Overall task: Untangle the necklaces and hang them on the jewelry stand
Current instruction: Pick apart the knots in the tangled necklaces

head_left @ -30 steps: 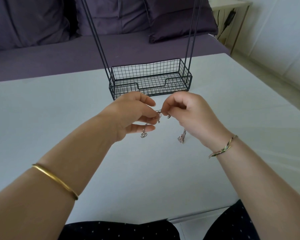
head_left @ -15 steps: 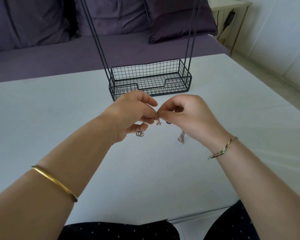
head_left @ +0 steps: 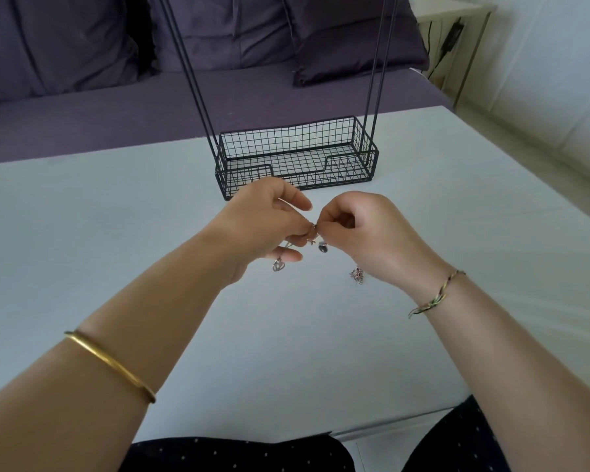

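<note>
gold is circling the left wrist as a plain bangle [head_left: 109,364], and a braided cord bracelet [head_left: 435,298] is circling the right one, with both forearms reaching out over the pale table [head_left: 82,233]. just past them the left hand [head_left: 266,223] and the right hand [head_left: 365,233] are meeting fingertip to fingertip above the table. each grip is pinching the knotted necklaces [head_left: 314,233] at the same small clump.

holding the clump raised is probably letting the loose ends dangle, so their weight is showing which strand belongs where. the tangle is sitting right between the two grips, touching both. a silver heart pendant [head_left: 278,265] is hanging below the left fingers, a dark bead [head_left: 322,247] is dangling under the knot, and a rosy cluster of chain [head_left: 356,275] is dropping beneath the right palm. the chains themselves are too fine to trace. nothing is looking freed yet, so the untangling seems to be at an early stage.

beyond the hands the black wire jewelry stand [head_left: 297,154] is standing on the table, its uprights running out of view at the top, with no necklace hanging on the part showing. a purple sofa [head_left: 82,107] is filling the background.
</note>
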`<action>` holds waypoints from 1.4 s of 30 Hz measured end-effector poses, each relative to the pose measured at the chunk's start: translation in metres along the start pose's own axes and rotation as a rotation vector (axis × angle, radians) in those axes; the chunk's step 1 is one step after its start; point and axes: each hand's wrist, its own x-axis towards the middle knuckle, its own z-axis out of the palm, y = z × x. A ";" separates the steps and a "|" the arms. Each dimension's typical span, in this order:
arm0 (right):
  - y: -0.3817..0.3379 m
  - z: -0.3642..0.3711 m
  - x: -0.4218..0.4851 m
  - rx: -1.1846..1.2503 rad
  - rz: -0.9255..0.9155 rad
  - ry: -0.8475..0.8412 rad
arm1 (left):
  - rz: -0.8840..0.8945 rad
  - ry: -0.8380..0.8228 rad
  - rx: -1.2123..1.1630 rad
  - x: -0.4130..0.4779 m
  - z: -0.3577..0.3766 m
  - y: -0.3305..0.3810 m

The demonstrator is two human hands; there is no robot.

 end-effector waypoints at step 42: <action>0.000 0.001 0.005 0.625 0.105 0.191 | -0.212 -0.029 0.031 0.004 0.005 -0.007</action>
